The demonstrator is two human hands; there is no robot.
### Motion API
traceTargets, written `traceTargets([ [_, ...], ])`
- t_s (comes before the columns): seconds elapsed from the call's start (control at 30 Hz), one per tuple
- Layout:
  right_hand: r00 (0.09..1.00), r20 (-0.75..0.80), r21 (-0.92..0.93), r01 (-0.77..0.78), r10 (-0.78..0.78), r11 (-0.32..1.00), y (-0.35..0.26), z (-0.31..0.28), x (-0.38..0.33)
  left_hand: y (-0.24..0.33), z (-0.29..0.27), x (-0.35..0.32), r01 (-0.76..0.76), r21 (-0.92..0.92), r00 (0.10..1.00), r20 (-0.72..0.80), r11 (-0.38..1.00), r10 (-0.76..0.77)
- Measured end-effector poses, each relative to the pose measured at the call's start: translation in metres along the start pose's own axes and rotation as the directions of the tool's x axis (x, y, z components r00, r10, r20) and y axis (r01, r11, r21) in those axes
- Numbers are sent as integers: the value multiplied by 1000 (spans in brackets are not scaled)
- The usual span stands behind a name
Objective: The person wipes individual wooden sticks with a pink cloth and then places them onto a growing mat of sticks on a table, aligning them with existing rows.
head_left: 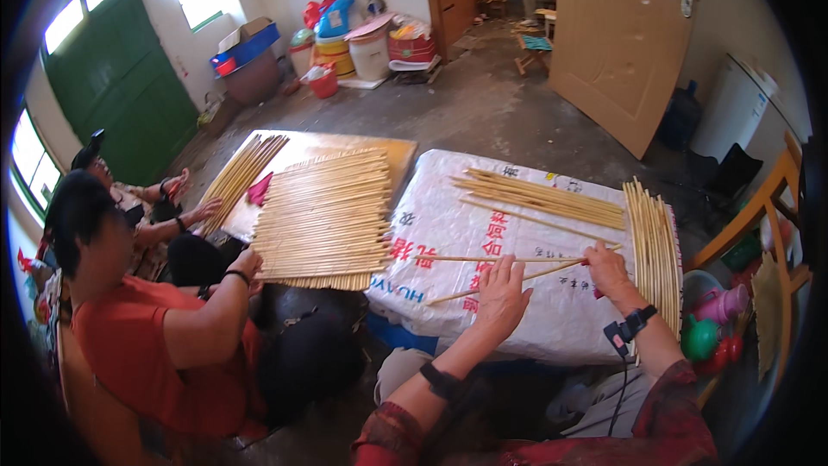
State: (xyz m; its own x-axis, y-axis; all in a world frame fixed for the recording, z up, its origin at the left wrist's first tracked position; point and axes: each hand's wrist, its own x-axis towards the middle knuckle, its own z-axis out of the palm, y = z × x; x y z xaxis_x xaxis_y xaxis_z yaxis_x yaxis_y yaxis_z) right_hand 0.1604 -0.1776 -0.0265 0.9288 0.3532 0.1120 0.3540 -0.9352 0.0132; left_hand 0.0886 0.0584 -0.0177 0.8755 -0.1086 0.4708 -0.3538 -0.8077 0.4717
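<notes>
Two thin yellow stalks (549, 272) lie in a narrow V on the white printed sheet in front of me, their right ends close together. My right hand (611, 276) is closed round these right ends, and a bit of dark red shows beside its fingers. Across the stalks, nearer their left ends, rests my left hand (498, 298) with its fingers stretched out. Beyond my hands lies a loose bundle of stalks (539, 194), with a single stalk (539, 223) just this side of it. A second, longer bundle (653, 250) runs along the right edge of the sheet.
At left, a co-worker in red (164, 336) grips a mat of joined stalks (323, 220); another person's hand (203, 211) touches more stalks (246, 177). A wooden chair (755, 216) and a pink jug (723, 304) stand at right. Buckets (371, 56) line the back wall.
</notes>
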Motion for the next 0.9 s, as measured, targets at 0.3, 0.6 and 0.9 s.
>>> traceTargets([
  [0.3,943,-333,93,56,-22,994,-9,-60,-33,-6,17,-30,44,59,917,394,997,-64],
  [0.6,861,-437,292,-140,262,946,14,-65,-39,-4,14,-22,182,-346,748,657,920,100],
  [0.9,743,-573,513,-4,346,858,4,-48,-23,-1,0,-16,321,-356,798,601,878,-48],
])
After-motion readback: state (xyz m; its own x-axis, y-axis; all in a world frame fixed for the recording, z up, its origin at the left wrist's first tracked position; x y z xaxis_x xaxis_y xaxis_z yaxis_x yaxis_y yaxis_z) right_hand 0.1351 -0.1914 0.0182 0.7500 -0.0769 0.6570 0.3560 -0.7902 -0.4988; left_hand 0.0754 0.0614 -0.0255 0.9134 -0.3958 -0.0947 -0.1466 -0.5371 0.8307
